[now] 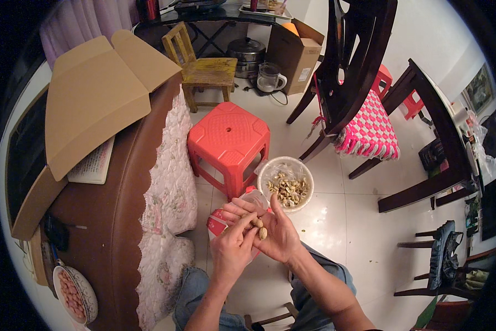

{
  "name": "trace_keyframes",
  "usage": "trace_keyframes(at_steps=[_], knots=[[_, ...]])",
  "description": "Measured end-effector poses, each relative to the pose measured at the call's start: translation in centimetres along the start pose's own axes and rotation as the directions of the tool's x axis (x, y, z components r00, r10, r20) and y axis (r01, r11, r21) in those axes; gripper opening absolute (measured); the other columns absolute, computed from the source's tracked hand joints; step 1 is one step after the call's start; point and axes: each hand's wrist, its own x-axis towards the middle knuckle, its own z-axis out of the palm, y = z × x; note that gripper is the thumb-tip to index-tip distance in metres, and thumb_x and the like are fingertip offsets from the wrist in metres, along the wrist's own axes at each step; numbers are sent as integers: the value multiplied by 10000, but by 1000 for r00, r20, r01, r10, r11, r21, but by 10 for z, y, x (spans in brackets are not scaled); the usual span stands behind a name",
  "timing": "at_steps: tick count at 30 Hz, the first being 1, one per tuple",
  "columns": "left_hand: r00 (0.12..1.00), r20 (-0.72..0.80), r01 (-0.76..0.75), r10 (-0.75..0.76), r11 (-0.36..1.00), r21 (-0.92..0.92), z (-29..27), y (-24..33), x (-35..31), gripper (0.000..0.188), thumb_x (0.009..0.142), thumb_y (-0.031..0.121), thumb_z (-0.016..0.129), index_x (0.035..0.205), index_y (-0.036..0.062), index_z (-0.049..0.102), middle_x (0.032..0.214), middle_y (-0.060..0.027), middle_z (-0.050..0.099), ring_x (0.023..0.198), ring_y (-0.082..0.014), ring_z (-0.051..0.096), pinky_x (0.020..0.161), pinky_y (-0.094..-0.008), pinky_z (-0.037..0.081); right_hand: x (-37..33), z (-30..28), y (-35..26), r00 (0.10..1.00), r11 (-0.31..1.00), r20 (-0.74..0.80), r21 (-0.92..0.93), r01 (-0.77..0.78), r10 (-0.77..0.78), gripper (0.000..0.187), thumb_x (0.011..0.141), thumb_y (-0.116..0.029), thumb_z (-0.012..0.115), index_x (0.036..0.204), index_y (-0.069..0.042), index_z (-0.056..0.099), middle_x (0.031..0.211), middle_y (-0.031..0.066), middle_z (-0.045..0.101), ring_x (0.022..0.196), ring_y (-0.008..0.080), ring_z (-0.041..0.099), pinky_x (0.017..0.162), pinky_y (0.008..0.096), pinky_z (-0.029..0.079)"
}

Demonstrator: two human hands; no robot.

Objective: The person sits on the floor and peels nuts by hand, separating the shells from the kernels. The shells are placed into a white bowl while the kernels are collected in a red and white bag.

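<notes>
My right hand (281,234) is turned palm up with its fingers stretched toward the left, and it holds a few tan peanuts in their shells (263,234) on the palm. Over it, the bent fingers of my left hand (231,248) pinch one of these peanuts; they partly cover it. Just beyond the hands stands a round white basin (311,192) lined with clear plastic, with many empty shells (287,188) in it. A red and white bag or box (217,221) shows below my hands, mostly hidden by them.
A red plastic stool (228,129) stands beyond the hands. Along the left runs a brown sofa (107,220) with a floral cover, an open cardboard box (96,94) and a bowl of pinkish kernels (71,295). A dark chair (350,71) stands at the right.
</notes>
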Motion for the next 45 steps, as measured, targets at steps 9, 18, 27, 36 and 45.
trace_keyframes(at_steps=[9, 18, 27, 36, 45], knots=[[977, 65, 211, -204, 970, -122, -5, -11, 2, 199, 846, 113, 716, 1030, 39, 692, 662, -35, 643, 589, -16, 559, 528, -208, 432, 0, -5, 1, 999, 999, -53, -42, -3, 1, 712, 995, -551, 267, 1375, 35, 405, 1357, 190, 493, 1275, 271, 470, 1090, 397, 368], [917, 134, 377, -376, 706, -600, -5, -26, 6, 241, 882, 177, 708, 1018, -22, 691, 589, 108, 460, 551, 24, 384, 497, -176, 289, -4, -4, 4, 978, 964, -201, -264, 4, -59, 246, 974, -231, 550, 1120, -48, 627, 754, -37, 557, 585, 57, 425, 507, 202, 311], [951, 191, 305, -243, 836, -456, -15, -23, 7, 231, 855, 155, 721, 1018, -7, 696, 594, 112, 390, 554, 20, 341, 485, -187, 243, -4, 1, -3, 934, 840, -278, -542, 39, -223, 182, 939, -203, 617, 988, -35, 669, 748, -41, 583, 561, 29, 398, 503, 184, 290], [916, 200, 393, -349, 675, -624, -18, -13, 8, 230, 904, 195, 676, 1027, 0, 686, 633, 105, 465, 547, 14, 358, 484, -187, 275, -8, 9, -11, 959, 876, -192, -473, 96, -209, 225, 894, -104, 666, 1089, 9, 665, 753, -17, 581, 575, 32, 395, 506, 195, 299], [887, 282, 455, -365, 591, -666, -22, -15, 6, 184, 918, 202, 662, 971, 27, 682, 647, 108, 467, 525, 25, 340, 454, -181, 224, -11, 7, -10, 938, 579, -28, -793, 190, -345, 228, 884, -155, 685, 1051, -2, 701, 954, 5, 637, 855, 76, 571, 779, 234, 453]])
